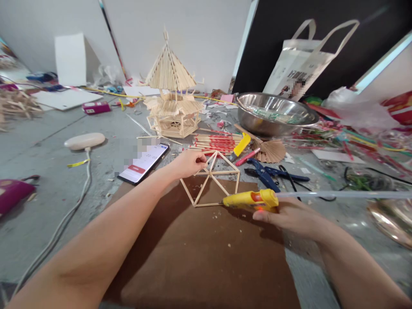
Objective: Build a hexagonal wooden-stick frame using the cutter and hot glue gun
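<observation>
My left hand (189, 164) pinches the upper left part of a stick frame (210, 173), a six-sided outline of thin pale wooden sticks with spokes meeting in the middle. Its fingertips hide that corner. In my right hand (289, 216) is a yellow hot glue gun (251, 200) with a long clear glue stick running out of its back to the right. The gun's nozzle is at the frame's bottom stick, near its right end; whether it touches cannot be told. A brown sheet (206, 257) lies under the frame.
Behind stands a stick pavilion (174, 103) with a pointed roof. A phone (144, 165) lies left, red-marked sticks (215, 143), a yellow-handled cutter (242, 145) and blue pliers (264, 175) right. Farther back is a steel bowl (277, 128). A white cable (75, 210) crosses the left floor.
</observation>
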The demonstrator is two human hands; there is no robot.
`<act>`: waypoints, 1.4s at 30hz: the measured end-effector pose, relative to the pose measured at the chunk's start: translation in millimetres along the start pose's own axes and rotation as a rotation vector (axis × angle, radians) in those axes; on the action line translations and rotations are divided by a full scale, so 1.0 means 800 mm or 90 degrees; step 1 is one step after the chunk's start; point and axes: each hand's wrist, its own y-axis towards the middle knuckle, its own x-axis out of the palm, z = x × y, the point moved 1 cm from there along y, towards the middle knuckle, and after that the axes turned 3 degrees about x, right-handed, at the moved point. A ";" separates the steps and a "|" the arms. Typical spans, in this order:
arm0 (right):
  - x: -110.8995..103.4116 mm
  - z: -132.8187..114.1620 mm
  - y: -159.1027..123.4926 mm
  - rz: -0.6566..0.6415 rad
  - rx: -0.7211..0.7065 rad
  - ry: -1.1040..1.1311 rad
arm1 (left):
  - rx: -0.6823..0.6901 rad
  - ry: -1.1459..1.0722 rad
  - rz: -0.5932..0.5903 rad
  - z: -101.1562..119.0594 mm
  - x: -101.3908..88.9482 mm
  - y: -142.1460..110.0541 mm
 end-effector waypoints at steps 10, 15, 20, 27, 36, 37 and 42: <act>-0.006 -0.003 -0.003 -0.031 0.050 -0.037 | -0.001 0.002 -0.009 0.000 0.001 -0.001; -0.009 -0.009 -0.005 -0.030 0.052 -0.055 | 0.005 -0.018 -0.016 0.003 0.001 -0.002; -0.010 -0.005 -0.005 -0.037 0.057 -0.050 | 0.027 -0.044 -0.041 0.007 0.004 -0.003; -0.011 -0.001 -0.006 -0.038 0.070 -0.057 | 0.034 -0.010 -0.066 0.006 0.008 -0.001; -0.015 -0.001 -0.007 -0.037 0.054 -0.062 | 0.042 0.003 -0.156 0.004 0.011 -0.002; -0.015 0.000 -0.008 -0.036 0.054 -0.065 | 0.042 0.006 -0.160 0.005 0.010 -0.002; -0.018 0.002 -0.009 -0.042 0.047 -0.076 | 0.053 0.024 -0.177 0.006 0.010 -0.003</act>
